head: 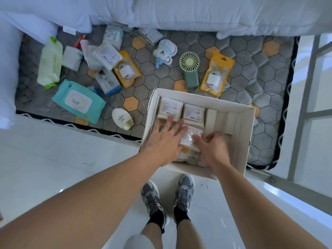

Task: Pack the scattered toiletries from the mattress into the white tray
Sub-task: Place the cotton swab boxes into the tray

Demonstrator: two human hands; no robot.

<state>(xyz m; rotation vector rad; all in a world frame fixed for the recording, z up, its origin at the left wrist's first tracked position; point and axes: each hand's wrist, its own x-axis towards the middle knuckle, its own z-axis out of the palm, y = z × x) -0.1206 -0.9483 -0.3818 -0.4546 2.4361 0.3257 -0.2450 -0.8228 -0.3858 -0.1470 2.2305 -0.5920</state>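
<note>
The white tray [248, 123] sits on the mattress's near edge, holding two cotton-swab boxes [170, 107] at its far side and a clear packet [191, 139] nearer me. My left hand [164, 139] lies flat with spread fingers over the tray's left part, touching the packs. Curled fingers of my right hand [212, 148] pinch the clear packet's right edge. Scattered on the mattress [161, 76] are a teal wipes pack [78, 101], a pale green pack [50, 62], a white bottle [122, 118], two yellow pouches [216, 74], a green hand fan [190, 71] and several small packets [107, 54].
White bedding [179, 13] is bunched along the far side, with a pillow [7, 74] at the left. A small plush toy [165, 52] lies mid-mattress. I stand on a white floor [53, 159] at the bed's edge; a white frame [305, 97] rises at the right.
</note>
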